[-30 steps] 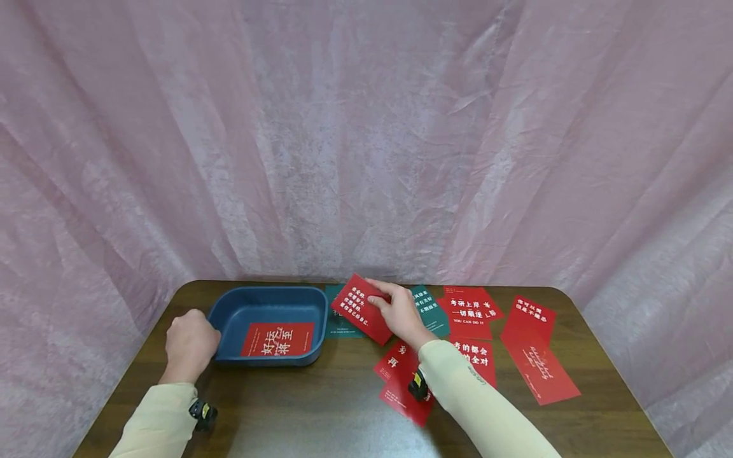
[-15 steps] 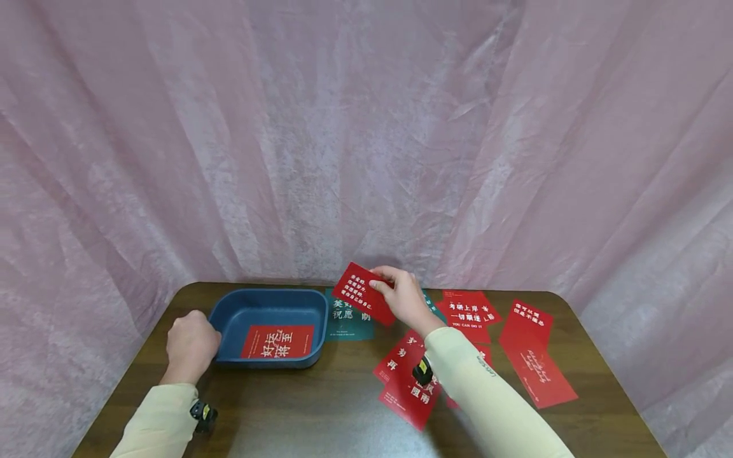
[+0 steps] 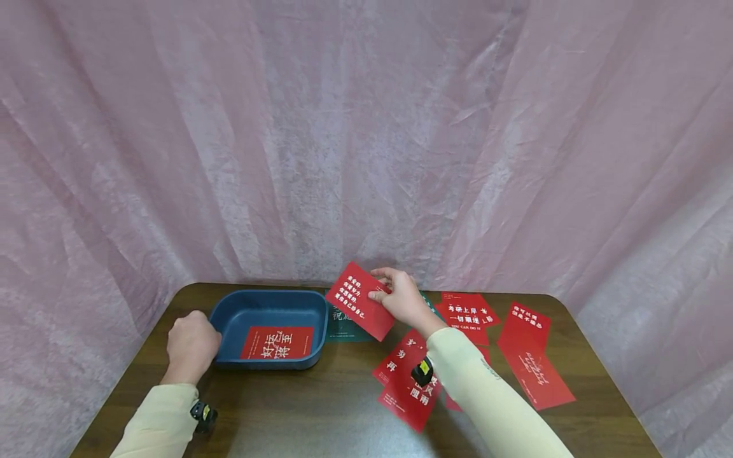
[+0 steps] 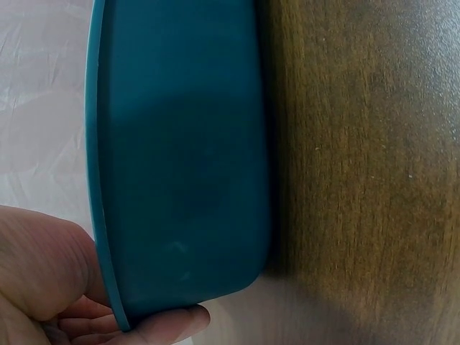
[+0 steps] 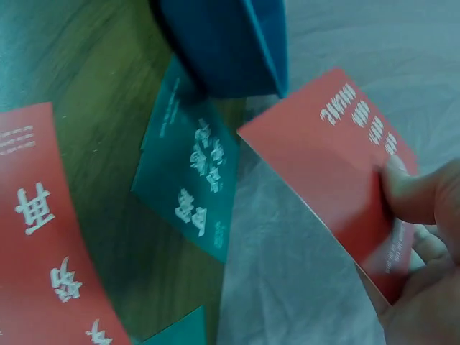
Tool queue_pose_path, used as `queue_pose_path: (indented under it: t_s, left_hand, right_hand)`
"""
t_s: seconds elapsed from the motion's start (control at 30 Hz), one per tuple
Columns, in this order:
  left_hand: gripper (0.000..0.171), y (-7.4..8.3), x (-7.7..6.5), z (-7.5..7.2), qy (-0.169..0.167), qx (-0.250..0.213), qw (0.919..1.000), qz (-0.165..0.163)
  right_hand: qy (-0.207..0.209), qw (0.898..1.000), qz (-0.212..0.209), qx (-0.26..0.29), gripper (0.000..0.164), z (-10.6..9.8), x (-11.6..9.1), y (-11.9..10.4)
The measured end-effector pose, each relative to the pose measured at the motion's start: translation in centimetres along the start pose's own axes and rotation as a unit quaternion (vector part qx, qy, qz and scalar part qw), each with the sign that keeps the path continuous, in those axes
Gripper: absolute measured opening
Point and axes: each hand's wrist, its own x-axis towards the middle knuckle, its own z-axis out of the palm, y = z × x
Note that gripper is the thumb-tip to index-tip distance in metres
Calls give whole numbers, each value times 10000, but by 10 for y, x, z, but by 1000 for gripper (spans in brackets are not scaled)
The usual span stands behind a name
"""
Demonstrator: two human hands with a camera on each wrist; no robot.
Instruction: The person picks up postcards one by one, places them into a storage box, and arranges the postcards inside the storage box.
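With thumb and fingers my right hand [image 3: 403, 300] pinches a red card [image 3: 359, 302] printed with white characters, raised above the table to the right of the bin. In the right wrist view the thumb lies across the face of that card [image 5: 323, 172]. My left hand [image 3: 193, 342] grips the left end of a blue plastic bin [image 3: 269, 364]; in the left wrist view its fingers wrap the rim [image 4: 97, 144]. Inside the bin lies one red card [image 3: 277, 342]. Partly hidden under the held card is a green card [image 3: 349, 331], flat beside the bin.
Several red cards lie overlapping on the wooden table [image 3: 321, 407]: a pair [image 3: 415, 401] near my right wrist, a group [image 3: 466, 315] behind it, and two more [image 3: 535, 369] at the right. A green card shows partly behind my right hand. A pink curtain [image 3: 366, 140] hangs behind the table.
My right hand has lifted slightly with the red card, and the card's tilt has changed. My left hand and the bin have stayed in place.
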Motion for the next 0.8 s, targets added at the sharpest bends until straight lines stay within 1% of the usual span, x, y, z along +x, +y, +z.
queue_pose_path:
  t_s: [0.1, 0.23, 0.37, 0.53, 0.7, 0.8]
  left_hand:
    - [22, 1, 1, 1, 52, 15, 10000, 29]
    - [22, 3, 2, 2, 14, 2, 10000, 27]
    - [21, 6, 1, 1, 13, -26, 10000, 41]
    - [23, 9, 0, 0, 100, -12, 9999, 68]
    - [24, 9, 0, 2, 41, -2, 10000, 28]
    - [24, 9, 0, 4, -2, -17, 10000, -25]
  right_hand:
    - [-160, 9998, -96, 94, 34, -2, 0, -6]
    - [-305, 9983, -409, 268, 25, -4, 1, -14]
    - [-291, 9976, -621, 136, 28, -4, 2, -22]
    - [-223, 9972, -702, 107, 35, -6, 7, -30]
    - [-109, 9951, -974, -137, 28, -5, 11, -36]
    - [-75, 9941, -1085, -49, 27, -1, 14, -41]
